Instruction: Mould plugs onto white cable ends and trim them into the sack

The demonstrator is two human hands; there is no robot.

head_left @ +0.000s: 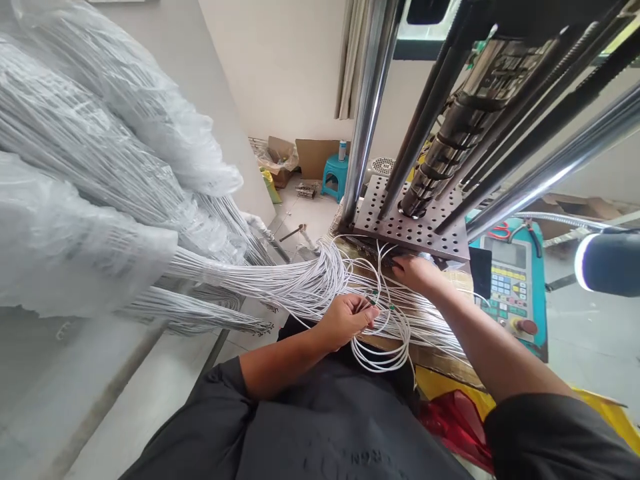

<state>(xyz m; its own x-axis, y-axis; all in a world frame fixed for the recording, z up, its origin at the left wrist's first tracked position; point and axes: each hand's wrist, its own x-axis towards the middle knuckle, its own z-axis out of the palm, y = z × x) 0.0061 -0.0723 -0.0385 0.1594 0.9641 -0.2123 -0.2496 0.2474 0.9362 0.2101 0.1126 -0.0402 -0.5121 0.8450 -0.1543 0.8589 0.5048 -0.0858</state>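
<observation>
My left hand (349,321) is closed in a pinch on a thin white cable, in front of my body. Beside its fingertips are small green pieces (392,307) on the cables. Loops of white cable (383,367) hang just to the right of this hand. My right hand (416,272) reaches in at the front edge of the perforated metal plate (415,233). Its fingers look curled together, and what they hold is hidden. Many white cables (430,313) lie spread over the bench beneath both hands.
Thick bundles of white cable (100,140), partly wrapped in clear plastic, fill the left side. Steel columns (373,100) and dark rods rise from the plate. To the right stand a teal control panel (537,293) and a lamp (607,262). A blue stool (334,175) is behind.
</observation>
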